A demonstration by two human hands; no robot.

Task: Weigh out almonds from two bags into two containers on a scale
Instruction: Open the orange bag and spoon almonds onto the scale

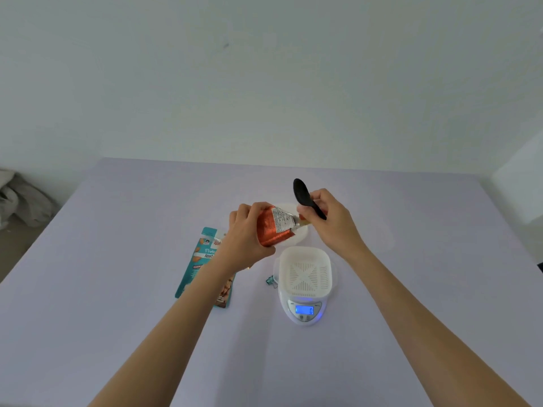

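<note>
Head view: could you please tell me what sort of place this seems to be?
Probably a plain room set up as a weighing station, not a working kitchen: a lavender table against a blank white wall, and a small digital scale carrying a white slotted container.

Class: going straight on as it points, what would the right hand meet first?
Probably the orange bag in the left hand; the right hand, holding the spoon, points at its top, seemingly touching.

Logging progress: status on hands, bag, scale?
Left hand grips orange bag. Right hand holds black spoon, pinches bag's top. Slotted container on scale empty, reads zero. Nothing blocking.
</note>
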